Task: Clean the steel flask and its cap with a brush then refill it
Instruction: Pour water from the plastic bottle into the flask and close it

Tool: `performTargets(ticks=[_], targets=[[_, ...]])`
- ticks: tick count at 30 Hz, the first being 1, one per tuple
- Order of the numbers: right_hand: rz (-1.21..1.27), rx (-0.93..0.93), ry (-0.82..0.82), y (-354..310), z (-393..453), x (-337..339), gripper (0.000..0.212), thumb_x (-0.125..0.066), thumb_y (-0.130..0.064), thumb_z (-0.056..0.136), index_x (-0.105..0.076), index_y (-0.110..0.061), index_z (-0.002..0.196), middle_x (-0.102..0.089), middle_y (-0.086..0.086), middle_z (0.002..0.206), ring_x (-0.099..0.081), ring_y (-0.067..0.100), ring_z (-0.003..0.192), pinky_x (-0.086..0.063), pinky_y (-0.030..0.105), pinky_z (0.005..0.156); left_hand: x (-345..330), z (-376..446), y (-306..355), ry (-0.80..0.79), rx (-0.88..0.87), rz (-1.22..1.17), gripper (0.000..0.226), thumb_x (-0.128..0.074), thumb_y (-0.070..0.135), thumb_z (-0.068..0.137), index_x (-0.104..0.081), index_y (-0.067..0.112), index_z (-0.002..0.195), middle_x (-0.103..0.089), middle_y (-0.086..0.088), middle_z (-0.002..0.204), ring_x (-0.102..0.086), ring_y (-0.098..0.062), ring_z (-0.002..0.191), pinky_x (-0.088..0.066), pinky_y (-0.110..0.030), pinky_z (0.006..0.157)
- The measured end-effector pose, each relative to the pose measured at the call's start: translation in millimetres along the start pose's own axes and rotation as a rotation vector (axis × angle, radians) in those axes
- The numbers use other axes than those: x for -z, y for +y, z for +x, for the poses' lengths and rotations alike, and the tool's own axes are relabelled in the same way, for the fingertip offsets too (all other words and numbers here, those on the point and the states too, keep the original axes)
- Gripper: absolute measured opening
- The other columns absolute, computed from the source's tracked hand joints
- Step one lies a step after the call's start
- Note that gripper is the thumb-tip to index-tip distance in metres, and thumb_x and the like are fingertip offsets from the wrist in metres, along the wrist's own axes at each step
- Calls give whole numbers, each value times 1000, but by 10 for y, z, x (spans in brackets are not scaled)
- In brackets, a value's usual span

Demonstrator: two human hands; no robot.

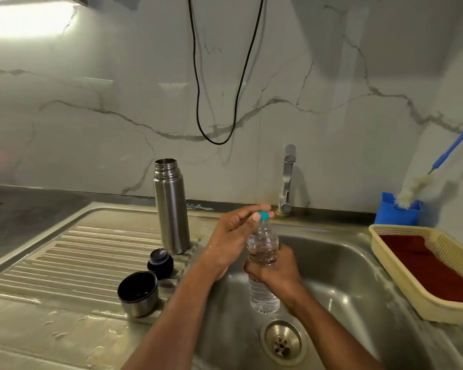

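While the right hand (277,268) grips the water bottle (263,265) over the sink (345,265), the left hand (233,236) pinches its cap (264,215), maybe twisting. Open flask (170,206) stands near the draining board's sink-side edge.

Both forearms are bare as far as the frame reaches, with no sleeve showing. The left hand (229,236) and right hand (278,268) wear no gloves, and seemingly no rings or watch. Water droplets glisten on the left wrist.
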State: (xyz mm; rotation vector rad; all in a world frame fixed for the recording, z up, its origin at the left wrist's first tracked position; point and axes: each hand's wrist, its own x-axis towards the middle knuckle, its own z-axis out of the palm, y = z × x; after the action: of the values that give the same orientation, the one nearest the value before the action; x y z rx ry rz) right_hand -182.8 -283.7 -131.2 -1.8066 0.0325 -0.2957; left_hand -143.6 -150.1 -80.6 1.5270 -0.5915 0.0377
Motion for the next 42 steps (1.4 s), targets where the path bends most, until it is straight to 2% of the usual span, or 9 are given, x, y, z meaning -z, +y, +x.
performTargets(ticks=[7, 10, 17, 24, 29, 34, 36, 39, 42], targets=[[10, 0, 89, 31, 5, -38, 24, -85, 4, 66, -71, -13, 76, -74, 6, 69, -70, 17, 60, -56, 34, 60, -49, 17, 32, 101, 3, 44, 21, -73, 18, 98, -79, 14, 117, -81, 0, 107, -75, -16, 108, -59, -27, 93], [-11, -1, 132, 64, 30, -57, 29, -87, 1, 65, -73, -16, 84, -76, 4, 74, -74, 17, 67, -60, 38, 66, -120, 28, 18, 250, -4, 131, 22, -88, 24, 84, -83, 20, 105, -81, 6, 94, -76, -14, 95, -62, -31, 89], [-80, 46, 119, 59, 30, -68, 49, -98, -14, 60, -73, -26, 100, -80, -6, 88, -77, 8, 80, -64, 36, 78, -254, 7, 77, 599, 31, 151, 35, -102, 31, 61, -77, 20, 83, -76, 9, 75, -71, -2, 67, -58, -15, 64], [-122, 57, 146, 92, 46, -58, 50, -98, -15, 59, -71, -27, 99, -79, -6, 87, -76, 8, 79, -64, 35, 76, -222, -8, 77, 514, -39, 284, 31, -95, 35, 73, -82, 26, 100, -77, 14, 84, -68, 3, 76, -58, -16, 73], [-171, 88, 139, 93, 34, -72, 42, -94, -14, 59, -71, -25, 92, -77, -8, 79, -74, 5, 71, -61, 24, 64, -188, 15, 109, 507, -44, 375, 17, -91, 42, 76, -82, 28, 80, -75, 20, 75, -70, 0, 75, -60, -25, 77], [-167, 77, 145, 89, 31, -73, 39, -90, -10, 59, -69, -26, 88, -74, -8, 76, -71, 3, 68, -52, 14, 58, -126, 66, 145, 515, 16, 189, 20, -96, 38, 71, -84, 26, 82, -78, 9, 79, -71, -10, 77, -62, -33, 79], [-143, 69, 182, 110, 46, -66, 38, -89, -10, 59, -68, -26, 86, -74, -7, 75, -71, 5, 68, -55, 20, 61, -81, 80, 151, 494, 43, 86, 21, -97, 32, 71, -85, 22, 85, -75, 2, 76, -66, -12, 72, -61, -35, 77], [-113, 66, 216, 153, 72, -49, 37, -89, -13, 58, -70, -26, 88, -75, -5, 76, -73, 10, 70, -61, 32, 68, -12, 70, 189, 451, 45, 33, 21, -95, 25, 75, -85, 14, 90, -60, 4, 66, -52, -4, 62, -53, -22, 73], [-104, 71, 222, 181, 67, -38, 40, -89, -16, 57, -71, -26, 91, -76, -6, 78, -74, 11, 73, -63, 36, 72, 36, 18, 246, 415, 44, 44, 23, -94, 28, 76, -84, 13, 92, -64, 1, 69, -53, -4, 64, -54, -21, 70]])
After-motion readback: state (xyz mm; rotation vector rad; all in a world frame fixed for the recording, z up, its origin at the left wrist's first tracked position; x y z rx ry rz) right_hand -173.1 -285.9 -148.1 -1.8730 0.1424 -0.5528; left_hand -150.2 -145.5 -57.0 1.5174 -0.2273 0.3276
